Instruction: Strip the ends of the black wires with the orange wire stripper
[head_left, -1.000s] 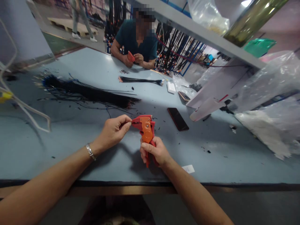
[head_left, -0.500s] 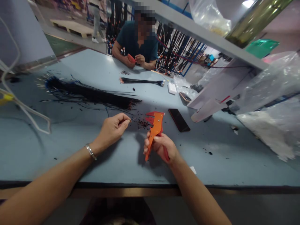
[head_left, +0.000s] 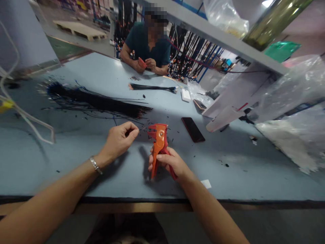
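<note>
My right hand is wrapped round the handles of an orange and red wire stripper, its jaws turned up and to the left. Facing those jaws, my left hand pinches a thin wire; only a short end of it shows, close to the jaws. I cannot tell whether the wire touches them. Behind my left hand lies a big bundle of black wires with bare or coloured ends. Small dark scraps of insulation lie around the stripper, partly hidden by it.
A black phone lies right of the stripper. Farther back are a small tied wire bundle and a white box. Across the table a co-worker holds a red tool. A shelf post and plastic bags stand at right; a white cable hangs at left.
My right hand has brought the wire stripper left, nearer to my left hand, with its jaws now beside the wire end. My left hand has stayed nearly in place.
</note>
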A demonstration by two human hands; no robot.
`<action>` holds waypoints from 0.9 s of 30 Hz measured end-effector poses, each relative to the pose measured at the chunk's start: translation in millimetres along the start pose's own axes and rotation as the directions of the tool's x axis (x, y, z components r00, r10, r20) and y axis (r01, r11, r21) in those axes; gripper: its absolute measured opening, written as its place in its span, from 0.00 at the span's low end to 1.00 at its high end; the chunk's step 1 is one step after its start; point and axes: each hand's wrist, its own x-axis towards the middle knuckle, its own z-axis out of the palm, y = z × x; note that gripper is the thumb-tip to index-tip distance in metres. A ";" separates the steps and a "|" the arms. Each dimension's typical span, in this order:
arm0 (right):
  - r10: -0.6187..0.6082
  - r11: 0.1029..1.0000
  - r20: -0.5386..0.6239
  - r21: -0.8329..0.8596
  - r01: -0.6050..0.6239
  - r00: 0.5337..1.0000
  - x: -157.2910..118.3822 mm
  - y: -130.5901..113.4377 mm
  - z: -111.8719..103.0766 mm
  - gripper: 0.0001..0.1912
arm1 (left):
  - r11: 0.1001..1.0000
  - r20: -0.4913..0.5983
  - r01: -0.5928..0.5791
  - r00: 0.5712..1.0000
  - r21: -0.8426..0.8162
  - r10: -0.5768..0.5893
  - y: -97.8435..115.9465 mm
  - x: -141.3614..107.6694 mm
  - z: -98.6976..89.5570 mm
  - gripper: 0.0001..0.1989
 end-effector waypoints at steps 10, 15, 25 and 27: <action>-0.030 0.997 0.004 -0.067 0.030 1.000 -0.1 -0.3 3.4 0.21 | 1.000 0.033 0.028 0.999 -0.004 -0.028 5.1 -3.6 1.4 0.12; -0.063 0.988 -0.006 -0.138 0.062 0.998 -3.3 -2.7 8.0 0.21 | 0.999 -0.004 0.009 1.000 -0.033 -0.010 5.8 -5.7 1.2 0.11; -0.117 0.945 -0.044 -0.313 0.098 0.992 -8.0 -7.4 14.0 0.19 | 0.996 0.000 0.001 1.000 -0.087 -0.001 9.1 -6.1 -1.6 0.10; -0.115 0.946 -0.047 -0.309 0.095 0.992 -8.0 -7.1 13.8 0.19 | 0.996 0.022 -0.001 1.000 -0.086 0.002 8.5 -6.2 -0.8 0.10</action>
